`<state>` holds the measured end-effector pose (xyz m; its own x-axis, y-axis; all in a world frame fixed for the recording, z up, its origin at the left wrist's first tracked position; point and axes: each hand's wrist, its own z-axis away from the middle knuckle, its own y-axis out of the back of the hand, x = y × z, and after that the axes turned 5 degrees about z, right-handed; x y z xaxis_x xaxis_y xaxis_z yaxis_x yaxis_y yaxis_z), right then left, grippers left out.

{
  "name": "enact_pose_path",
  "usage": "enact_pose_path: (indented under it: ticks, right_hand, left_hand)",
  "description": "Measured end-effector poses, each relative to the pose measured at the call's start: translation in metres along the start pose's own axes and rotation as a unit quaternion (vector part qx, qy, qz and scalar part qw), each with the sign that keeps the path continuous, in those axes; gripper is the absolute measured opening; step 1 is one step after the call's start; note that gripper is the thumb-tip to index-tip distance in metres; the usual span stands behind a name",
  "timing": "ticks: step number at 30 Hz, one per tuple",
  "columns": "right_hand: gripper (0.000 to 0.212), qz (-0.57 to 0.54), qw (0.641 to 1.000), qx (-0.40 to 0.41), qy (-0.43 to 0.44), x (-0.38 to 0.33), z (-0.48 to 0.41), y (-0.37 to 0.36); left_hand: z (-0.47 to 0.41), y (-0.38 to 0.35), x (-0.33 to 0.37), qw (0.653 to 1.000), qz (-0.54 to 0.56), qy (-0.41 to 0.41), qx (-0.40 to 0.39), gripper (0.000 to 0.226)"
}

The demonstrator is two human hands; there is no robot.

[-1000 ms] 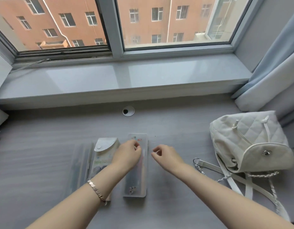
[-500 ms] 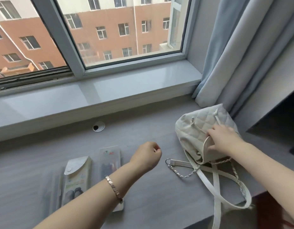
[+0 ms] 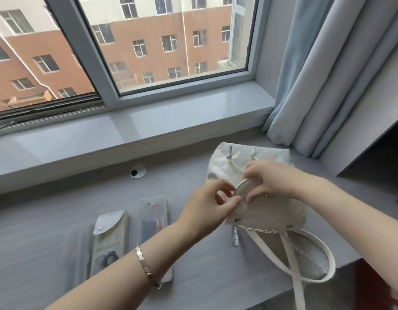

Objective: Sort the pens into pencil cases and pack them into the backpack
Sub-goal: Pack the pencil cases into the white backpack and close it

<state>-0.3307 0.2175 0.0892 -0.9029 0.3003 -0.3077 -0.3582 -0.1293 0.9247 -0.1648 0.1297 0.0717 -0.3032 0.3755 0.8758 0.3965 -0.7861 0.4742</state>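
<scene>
- A second ago both your hands were at the clear pencil case; now both are off it and on the backpack; right arrived first, left followed.
- Right hand: fingers curled over the rim of the flap, holding it; left hand: thumb and forefinger pinch the same rim from the other side.
- The backpack sits on the surface at your right, near the curtain; it has come closer to you and turned; flap edge is raised off the body; whether the clasp has let go I can't tell.
- My read: sorting is finished and you're on packing; the bag must open before any case goes in.
- Count: backpack, 1.
- Pencil cases, 2 certain: the clear one and the snap-button case just left of it; both flat on the surface, untouched.
- Maybe a third clear case further left; too faint to confirm.
- Pens: dark shapes inside the clear case, uncountable; I see none loose.
- One white strap and a chain trail toward the surface edge; could snag on lifting.
</scene>
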Motion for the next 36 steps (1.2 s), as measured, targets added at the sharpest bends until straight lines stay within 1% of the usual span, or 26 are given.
enact_pose_path:
  ticks: [1, 3, 5, 7, 8, 10, 12, 14, 16, 17, 19, 21, 23, 27, 32, 34, 36]
  right_hand:
    - [0.024, -0.021, 1.000, 0.003, 0.019, -0.015, -0.004, 0.002]
    - [0.018, -0.057, 0.997, 0.008, 0.042, -0.040, -0.012, -0.001]
    - [0.024, -0.073, 0.996, 0.009, 0.052, -0.056, -0.023, -0.013]
    - [0.028, -0.107, 0.993, 0.008, 0.056, -0.066, -0.037, -0.033]
    - [0.029, -0.130, 0.990, 0.021, 0.053, -0.068, -0.042, -0.045]
    - [0.028, -0.151, 0.985, 0.073, 0.037, -0.071, -0.048, -0.075]
    - [0.023, -0.131, 0.979, 0.156, -0.001, -0.076, -0.042, -0.106]
    - [0.025, -0.081, 0.966, 0.244, -0.038, -0.079, -0.028, -0.131]
    - [0.027, -0.048, 0.953, 0.296, -0.044, -0.078, -0.014, -0.146]
    - [0.028, -0.048, 0.947, 0.314, -0.046, -0.076, -0.009, -0.152]
    - [0.029, -0.082, 0.934, 0.339, -0.077, -0.071, -0.002, -0.158]
    - [0.031, -0.123, 0.921, 0.349, -0.120, -0.072, -0.002, -0.159]
    - [0.030, -0.136, 0.913, 0.357, -0.145, -0.078, -0.006, -0.159]
    - [0.017, -0.124, 0.911, 0.356, -0.165, -0.085, -0.013, -0.160]
    - [0.020, -0.137, 0.920, 0.347, -0.123, -0.078, -0.011, -0.163]
    - [0.022, -0.166, 0.928, 0.323, -0.084, -0.071, -0.011, -0.157]
    - [0.022, -0.166, 0.944, 0.281, -0.047, -0.064, -0.010, -0.152]
  left_hand:
    - [0.004, 0.004, 0.002, 0.999, -0.021, -0.012, 0.022, 0.017]
    - [0.011, 0.013, 0.001, 0.994, -0.069, -0.006, 0.080, 0.019]
    - [0.014, 0.024, -0.010, 0.988, -0.104, 0.039, 0.106, 0.019]
    - [0.017, 0.032, -0.031, 0.981, -0.129, 0.099, 0.105, 0.023]
    - [0.017, 0.033, -0.044, 0.978, -0.125, 0.129, 0.104, 0.023]
    - [0.018, 0.037, -0.066, 0.970, -0.101, 0.196, 0.099, 0.026]
    - [0.021, 0.036, -0.080, 0.962, -0.088, 0.238, 0.099, 0.030]
    - [0.020, 0.032, -0.084, 0.958, -0.094, 0.250, 0.103, 0.027]
    - [0.018, 0.030, -0.085, 0.957, -0.110, 0.249, 0.104, 0.026]
    - [0.016, 0.028, -0.086, 0.955, -0.119, 0.252, 0.099, 0.025]
    - [0.013, 0.028, -0.088, 0.953, -0.132, 0.256, 0.089, 0.026]
    - [0.012, 0.028, -0.091, 0.953, -0.142, 0.257, 0.079, 0.027]
    - [0.011, 0.028, -0.092, 0.951, -0.151, 0.260, 0.069, 0.027]
    - [0.008, 0.031, -0.092, 0.951, -0.145, 0.268, 0.046, 0.035]
    - [0.010, 0.027, -0.092, 0.950, -0.159, 0.265, 0.055, 0.037]
    - [0.011, 0.027, -0.093, 0.952, -0.161, 0.256, 0.059, 0.037]
    - [0.012, 0.026, -0.093, 0.954, -0.157, 0.249, 0.062, 0.036]
